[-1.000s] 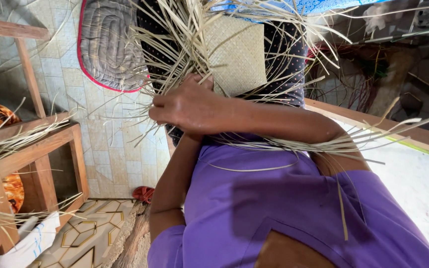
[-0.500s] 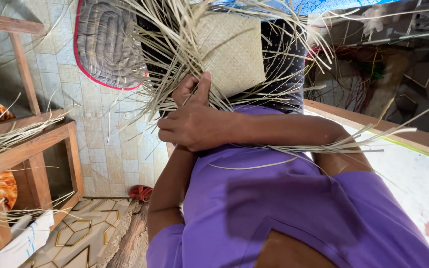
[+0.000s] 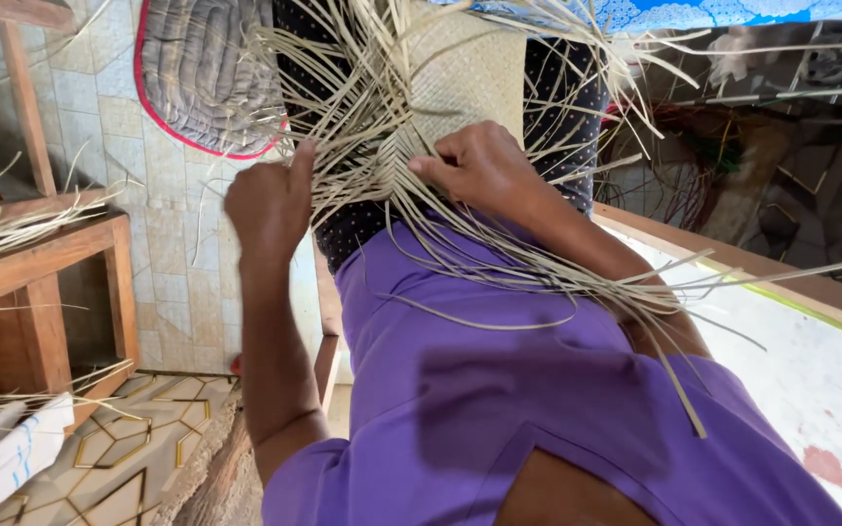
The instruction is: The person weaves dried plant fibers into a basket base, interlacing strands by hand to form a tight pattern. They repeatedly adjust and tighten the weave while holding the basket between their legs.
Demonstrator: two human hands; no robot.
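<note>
Pale straw woven mat; purple shirt below; grey red-edged cushion left of mat.

Two hands: left hand, right hand. One woven mat. One cushion. Loose straw strips: too many to count.

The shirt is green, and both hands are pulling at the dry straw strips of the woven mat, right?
Not quite. The head view shows the shirt is purple, not green. Both the left hand and right hand do grip the dry straw strips of the woven mat.
</note>
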